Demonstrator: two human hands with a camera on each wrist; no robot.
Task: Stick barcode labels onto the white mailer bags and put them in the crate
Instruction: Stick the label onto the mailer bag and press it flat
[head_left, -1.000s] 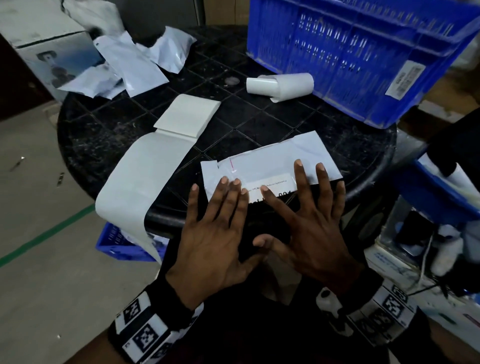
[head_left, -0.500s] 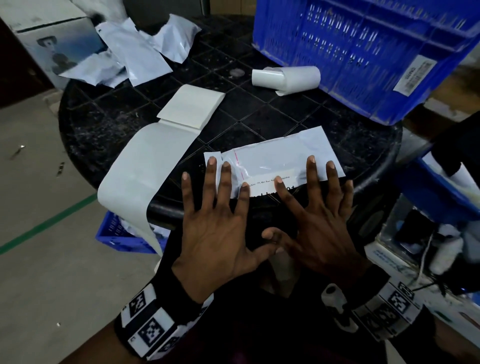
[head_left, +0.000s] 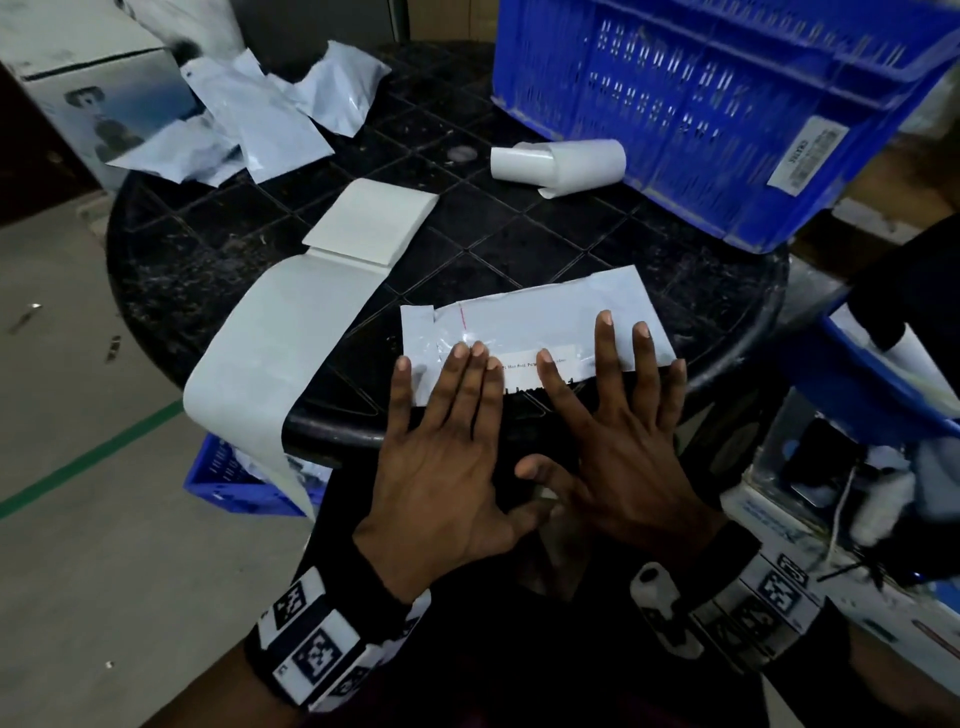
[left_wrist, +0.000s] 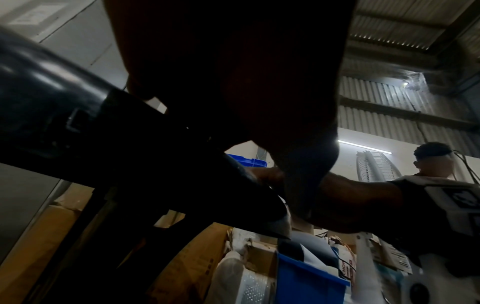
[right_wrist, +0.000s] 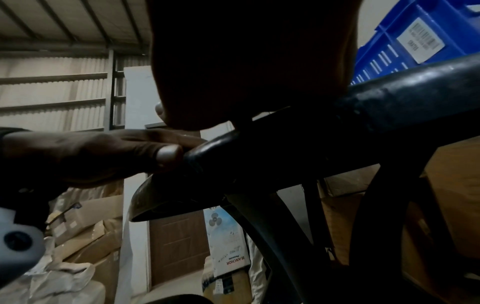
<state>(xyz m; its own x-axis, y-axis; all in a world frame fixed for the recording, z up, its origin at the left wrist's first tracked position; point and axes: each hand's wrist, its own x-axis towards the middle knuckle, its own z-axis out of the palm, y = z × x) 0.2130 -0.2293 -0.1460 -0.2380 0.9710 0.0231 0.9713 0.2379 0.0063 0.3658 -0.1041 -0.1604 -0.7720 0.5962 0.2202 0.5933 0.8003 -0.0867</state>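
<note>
A white mailer bag (head_left: 540, 317) lies flat at the near edge of the round black table (head_left: 519, 244). A barcode label (head_left: 524, 370) is stuck along the bag's near side, mostly under my fingers. My left hand (head_left: 457, 384) lies flat with straight fingers pressing on the bag's left part. My right hand (head_left: 618, 374) presses flat on its right part and the label. The blue crate (head_left: 727, 114) stands at the back right of the table. Both wrist views show only dark palms and the table rim (right_wrist: 389, 98).
A long strip of label backing (head_left: 270, 353) hangs over the table's left edge from a folded label stack (head_left: 371, 223). A curled backing roll (head_left: 561, 163) lies by the crate. Loose mailer bags (head_left: 260, 119) sit at the back left. Blue bins stand below on both sides.
Both hands have slid forward over the bag, pressing the label flat; fingers now reach further onto the bag. The bag has stayed in place.
</note>
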